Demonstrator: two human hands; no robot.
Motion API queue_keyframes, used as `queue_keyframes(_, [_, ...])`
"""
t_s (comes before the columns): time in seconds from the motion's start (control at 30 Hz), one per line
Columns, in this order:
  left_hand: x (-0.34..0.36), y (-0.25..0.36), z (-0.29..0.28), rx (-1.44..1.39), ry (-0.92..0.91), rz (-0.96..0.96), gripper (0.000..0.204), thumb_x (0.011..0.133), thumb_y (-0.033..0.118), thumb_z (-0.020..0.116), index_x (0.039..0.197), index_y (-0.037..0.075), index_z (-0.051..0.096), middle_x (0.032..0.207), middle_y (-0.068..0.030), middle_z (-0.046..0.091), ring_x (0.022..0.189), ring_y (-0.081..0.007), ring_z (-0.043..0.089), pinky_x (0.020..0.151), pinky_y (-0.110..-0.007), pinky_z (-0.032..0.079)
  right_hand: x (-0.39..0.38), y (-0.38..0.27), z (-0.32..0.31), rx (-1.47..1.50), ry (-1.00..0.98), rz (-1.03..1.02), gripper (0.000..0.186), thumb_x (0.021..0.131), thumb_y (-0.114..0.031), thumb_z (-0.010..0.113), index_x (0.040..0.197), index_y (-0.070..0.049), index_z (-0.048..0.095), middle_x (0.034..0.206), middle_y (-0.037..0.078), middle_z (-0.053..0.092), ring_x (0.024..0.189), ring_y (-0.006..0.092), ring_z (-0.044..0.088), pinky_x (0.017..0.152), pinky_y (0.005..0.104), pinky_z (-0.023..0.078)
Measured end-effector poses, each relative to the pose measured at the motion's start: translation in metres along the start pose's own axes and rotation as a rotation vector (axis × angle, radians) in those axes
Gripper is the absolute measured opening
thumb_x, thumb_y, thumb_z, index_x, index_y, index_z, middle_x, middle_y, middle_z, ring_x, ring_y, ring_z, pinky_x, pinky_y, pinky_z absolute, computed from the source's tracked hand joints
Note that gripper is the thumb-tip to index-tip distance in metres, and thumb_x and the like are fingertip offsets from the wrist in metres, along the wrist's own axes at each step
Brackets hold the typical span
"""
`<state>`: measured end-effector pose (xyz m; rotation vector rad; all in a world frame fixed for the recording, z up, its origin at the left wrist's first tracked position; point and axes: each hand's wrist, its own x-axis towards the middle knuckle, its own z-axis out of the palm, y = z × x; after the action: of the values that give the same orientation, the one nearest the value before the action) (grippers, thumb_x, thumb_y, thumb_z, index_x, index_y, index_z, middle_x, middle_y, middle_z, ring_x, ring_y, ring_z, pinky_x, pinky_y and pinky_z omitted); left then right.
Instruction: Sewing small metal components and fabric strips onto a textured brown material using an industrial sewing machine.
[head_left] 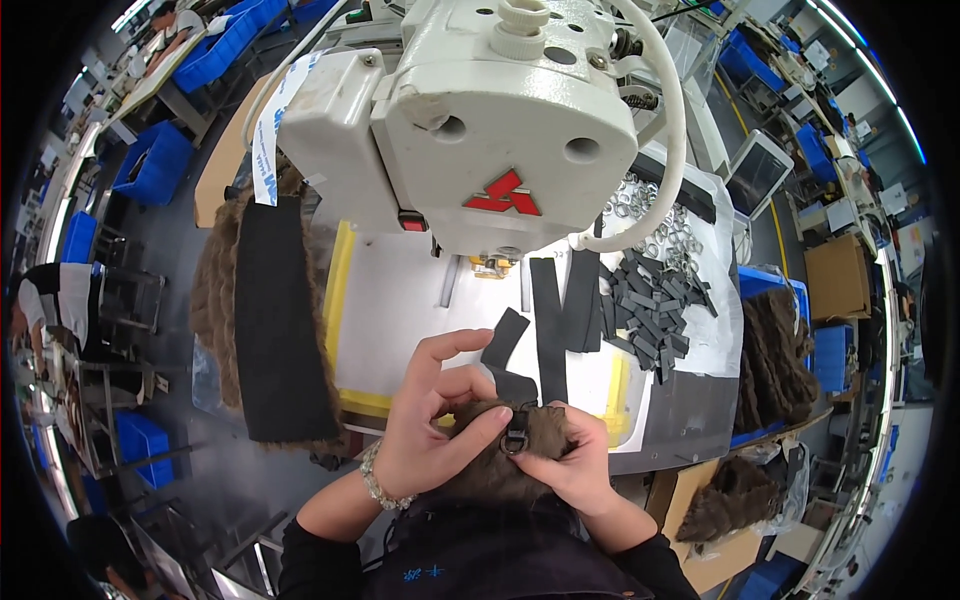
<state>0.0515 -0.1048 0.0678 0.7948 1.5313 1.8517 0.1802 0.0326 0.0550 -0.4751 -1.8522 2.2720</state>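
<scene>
A piece of brown fur fabric (480, 470) lies at my front, close to my body, with a dark strap and a small metal ring (515, 441) at its upper edge. My left hand (440, 430) pinches the strap beside the ring between thumb and fingers, its index finger stretched forward. With thumb and bent fingers, my right hand (575, 460) grips the fur's right side, the thumb against the ring. Just beyond my hands, a short black strip (505, 338) and longer black strips (549, 320) rest on the white work surface.
A white sewing machine head (510, 120) overhangs the work surface. Brown fur with a black panel (280, 330) is at left. Cut black pieces (650, 310) and metal rings (660, 225) are piled at right. More fur (775, 350) fills a blue bin at far right.
</scene>
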Motion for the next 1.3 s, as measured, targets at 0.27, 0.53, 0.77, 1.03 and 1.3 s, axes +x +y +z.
queue_keyframes(0.27, [-0.002,-0.010,0.000,0.150,0.026,0.107,0.061,0.084,-0.009,0.063,0.136,0.001,0.032,0.077,-0.0023,0.057,0.068,-0.0047,0.054,0.062,-0.019,0.042,0.002,0.007,0.003,-0.026,-0.003,0.033,0.021,0.078,0.001,0.074,0.095,0.001,0.062,0.084,0.001,0.066,0.078,0.0045,0.059,0.068,0.0213,0.048])
queue_keyframes(0.53, [-0.007,-0.019,-0.003,0.304,0.056,0.151,0.061,0.082,-0.011,0.063,0.133,-0.002,0.030,0.078,-0.0049,0.059,0.070,-0.0071,0.058,0.066,-0.019,0.046,0.002,0.008,0.002,0.020,-0.057,-0.020,0.026,0.081,-0.001,0.071,0.104,0.001,0.059,0.091,0.001,0.064,0.083,0.0055,0.057,0.073,0.0216,0.047])
queue_keyframes(0.77, [-0.008,-0.016,0.003,0.307,0.098,0.100,0.016,0.079,-0.005,0.070,0.092,-0.002,0.062,0.132,-0.0120,0.043,0.075,-0.0086,0.060,0.066,-0.021,0.049,-0.011,0.006,0.003,0.123,0.002,0.042,0.026,0.085,-0.005,0.072,0.106,0.001,0.058,0.092,0.001,0.063,0.083,0.0054,0.057,0.073,0.0215,0.046])
queue_keyframes(1.03, [0.017,-0.009,0.014,-0.089,0.137,-0.016,0.067,0.079,-0.008,0.071,0.134,0.001,0.033,0.082,-0.0053,0.066,0.080,-0.0089,0.064,0.074,-0.023,0.052,-0.033,0.014,-0.004,-0.153,0.057,0.086,0.017,0.084,-0.007,0.072,0.094,0.001,0.062,0.078,0.004,0.064,0.072,0.0049,0.057,0.064,0.0220,0.046])
queue_keyframes(1.3, [0.018,-0.016,0.016,0.242,-0.034,0.017,0.069,0.077,0.007,0.079,0.132,0.000,0.038,0.124,-0.0121,0.054,0.094,-0.0146,0.063,0.085,-0.030,0.050,-0.063,-0.003,-0.040,-0.199,0.103,0.000,0.032,0.080,-0.007,0.075,0.108,0.000,0.061,0.090,0.002,0.065,0.083,0.0087,0.059,0.074,0.0249,0.048])
